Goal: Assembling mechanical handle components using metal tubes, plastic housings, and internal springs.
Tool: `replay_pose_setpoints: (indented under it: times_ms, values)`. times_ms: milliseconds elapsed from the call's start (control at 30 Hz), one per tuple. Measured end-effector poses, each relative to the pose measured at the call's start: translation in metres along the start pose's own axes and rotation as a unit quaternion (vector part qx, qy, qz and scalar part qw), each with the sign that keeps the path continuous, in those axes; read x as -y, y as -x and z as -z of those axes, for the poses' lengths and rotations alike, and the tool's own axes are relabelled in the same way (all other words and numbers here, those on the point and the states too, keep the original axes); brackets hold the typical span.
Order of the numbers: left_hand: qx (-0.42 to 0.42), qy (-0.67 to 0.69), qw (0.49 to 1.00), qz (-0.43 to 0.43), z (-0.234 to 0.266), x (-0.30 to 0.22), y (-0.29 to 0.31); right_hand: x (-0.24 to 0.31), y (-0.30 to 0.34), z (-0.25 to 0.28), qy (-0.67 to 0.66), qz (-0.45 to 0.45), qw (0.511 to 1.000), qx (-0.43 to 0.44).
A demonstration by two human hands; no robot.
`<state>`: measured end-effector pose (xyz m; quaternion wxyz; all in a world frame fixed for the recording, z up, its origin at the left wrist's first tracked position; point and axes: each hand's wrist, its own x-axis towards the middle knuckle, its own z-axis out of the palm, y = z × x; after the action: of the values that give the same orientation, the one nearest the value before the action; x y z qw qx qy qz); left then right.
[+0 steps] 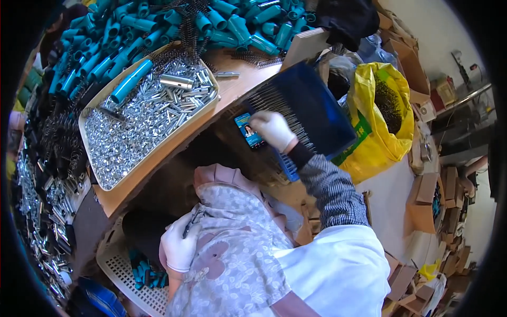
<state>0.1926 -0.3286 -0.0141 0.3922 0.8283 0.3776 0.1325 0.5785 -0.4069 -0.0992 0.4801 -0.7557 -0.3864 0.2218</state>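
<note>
My left hand (179, 242), in a white glove, rests on my patterned apron (237, 253). It is closed around a small dark metal piece (191, 221), whose full shape the fingers hide. Reaching forward, my right hand (272, 130), also gloved in white, has its fingers curled over the right side of a phone (249, 130) with a lit screen. The fingertips appear to touch the screen, and the hand does not seem to grip anything. The phone lies at the near left of a blue bin (322, 105), beside rows of thin metal rods (288, 113).
A cream tray (87, 153) of small silver metal parts sits on the table at left, a teal tube (132, 82) on top. Teal casings (240, 29) and dark springs pile up behind. At right stands a yellow bag (375, 153) of springs. A perforated basket (119, 272) is below left.
</note>
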Motion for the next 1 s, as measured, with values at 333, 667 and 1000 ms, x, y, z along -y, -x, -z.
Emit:
replay_pose_setpoints:
  times_ms: [333, 667, 1000]
  values:
    - [-0.025, 0.008, 1.0, 0.01, -0.005, -0.011, -0.005, -0.128, -0.05, 0.029, 0.49, 0.151, 0.856, -0.063]
    - [-0.033, -0.006, 0.999, -0.003, -0.005, -0.004, -0.011, -0.1, -0.056, 0.046, 0.516, 0.107, 0.849, 0.045]
    - [0.018, 0.129, 0.985, 0.112, 0.017, 0.002, -0.005, 0.097, 0.059, -0.048, -0.352, -0.086, 0.924, 0.125]
